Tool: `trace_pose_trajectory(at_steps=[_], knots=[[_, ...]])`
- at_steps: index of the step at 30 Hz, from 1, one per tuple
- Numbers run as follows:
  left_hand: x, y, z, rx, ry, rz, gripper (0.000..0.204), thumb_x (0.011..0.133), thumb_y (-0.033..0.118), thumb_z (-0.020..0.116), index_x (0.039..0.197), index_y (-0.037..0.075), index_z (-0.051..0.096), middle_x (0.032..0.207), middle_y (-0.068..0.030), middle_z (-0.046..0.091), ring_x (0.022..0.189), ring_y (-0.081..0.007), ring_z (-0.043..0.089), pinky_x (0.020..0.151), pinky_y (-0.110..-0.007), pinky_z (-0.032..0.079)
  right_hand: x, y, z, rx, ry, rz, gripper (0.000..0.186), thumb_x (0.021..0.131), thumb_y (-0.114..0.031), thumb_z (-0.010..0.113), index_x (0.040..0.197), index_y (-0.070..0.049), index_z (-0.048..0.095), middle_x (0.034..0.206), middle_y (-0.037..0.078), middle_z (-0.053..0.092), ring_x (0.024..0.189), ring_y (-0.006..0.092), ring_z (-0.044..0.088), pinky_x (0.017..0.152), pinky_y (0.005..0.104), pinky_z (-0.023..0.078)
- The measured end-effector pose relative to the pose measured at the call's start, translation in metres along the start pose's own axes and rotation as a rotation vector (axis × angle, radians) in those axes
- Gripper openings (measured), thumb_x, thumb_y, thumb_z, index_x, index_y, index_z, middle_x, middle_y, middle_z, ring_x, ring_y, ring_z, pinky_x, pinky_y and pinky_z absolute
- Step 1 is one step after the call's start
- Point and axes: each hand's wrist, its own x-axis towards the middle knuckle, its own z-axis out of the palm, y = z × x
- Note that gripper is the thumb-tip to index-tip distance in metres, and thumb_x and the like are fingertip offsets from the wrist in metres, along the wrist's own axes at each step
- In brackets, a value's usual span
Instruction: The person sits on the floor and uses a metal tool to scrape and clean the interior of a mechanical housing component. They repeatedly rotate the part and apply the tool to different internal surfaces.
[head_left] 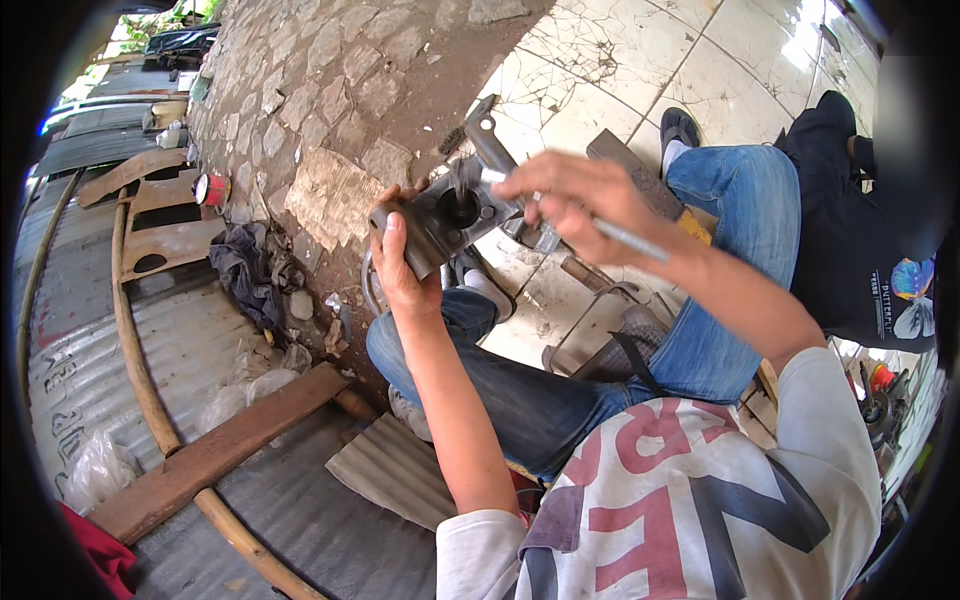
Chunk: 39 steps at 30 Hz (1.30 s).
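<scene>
My left hand (408, 268) grips a dark metal part (428, 228) from its near left side, with the thumb along its rounded, tube-like edge. The part has a flat face with a round dark hole and a bolt-like boss. Over that face my right hand (580, 200) holds a slim silver-handled tool (630, 240). The fingers are closed round its handle. Its blurred head is at the hole, and I cannot tell its exact kind. Just beyond the part is a grey metal bracket (488, 140) with a hole near its end.
Below my hands, metal pieces (620, 345) lie on the cracked white tiles (530, 340) between my legs. A person in black clothing (850, 250) is close on the right. To the left are flat cardboard (330, 195), dark cloth (250, 278), a can (212, 190) and a wooden plank (220, 450).
</scene>
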Motion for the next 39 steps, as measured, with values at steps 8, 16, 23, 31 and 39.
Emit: trace_pose_trajectory(at_steps=[8, 16, 23, 31, 39], knots=[[-0.004, -0.002, 0.004, -0.013, -0.013, 0.001, 0.041, 0.094, 0.027, 0.062, 0.125, 0.002, 0.052, 0.124, -0.0196, 0.058, 0.114, -0.0281, 0.058, 0.097, -0.040, 0.050, -0.075, -0.021, 0.074, -0.024, 0.075, 0.425, 0.025, 0.090, -0.014, 0.067, 0.113, -0.005, 0.065, 0.095, 0.013, 0.072, 0.084, 0.0224, 0.072, 0.072, 0.0343, 0.057], [-0.011, -0.006, 0.007, -0.007, 0.053, -0.001, 0.038, 0.095, 0.025, 0.060, 0.123, 0.001, 0.053, 0.123, -0.0179, 0.058, 0.115, -0.0262, 0.058, 0.101, -0.039, 0.046, -0.062, -0.019, 0.071, -0.043, 0.044, 0.373, 0.021, 0.097, -0.016, 0.059, 0.107, 0.001, 0.065, 0.093, 0.015, 0.071, 0.082, 0.0242, 0.071, 0.072, 0.0330, 0.056], [-0.028, -0.016, 0.020, -0.032, 0.160, 0.067, 0.036, 0.096, 0.023, 0.059, 0.123, 0.001, 0.053, 0.124, -0.0171, 0.058, 0.117, -0.0252, 0.056, 0.103, -0.040, 0.043, -0.058, -0.038, 0.073, -0.111, 0.032, 0.343, 0.014, 0.097, -0.010, 0.054, 0.097, 0.001, 0.062, 0.082, 0.014, 0.066, 0.073, 0.0268, 0.068, 0.066, 0.0377, 0.054], [-0.038, -0.020, 0.034, -0.043, 0.223, 0.132, 0.033, 0.097, 0.022, 0.057, 0.124, 0.001, 0.052, 0.123, -0.0151, 0.058, 0.115, -0.0230, 0.054, 0.104, -0.038, 0.041, -0.069, -0.043, 0.074, -0.060, 0.037, 0.416, 0.021, 0.099, -0.016, 0.052, 0.096, 0.001, 0.064, 0.081, 0.014, 0.067, 0.072, 0.0285, 0.068, 0.066, 0.0379, 0.054], [-0.044, -0.023, 0.036, 0.020, 0.283, 0.155, 0.031, 0.100, 0.021, 0.053, 0.124, 0.001, 0.050, 0.125, -0.0144, 0.055, 0.116, -0.0226, 0.053, 0.103, -0.038, 0.041, -0.061, -0.042, 0.066, -0.027, 0.067, 0.555, 0.023, 0.100, -0.022, 0.053, 0.097, -0.001, 0.064, 0.076, 0.015, 0.065, 0.069, 0.0308, 0.067, 0.064, 0.0390, 0.053]])
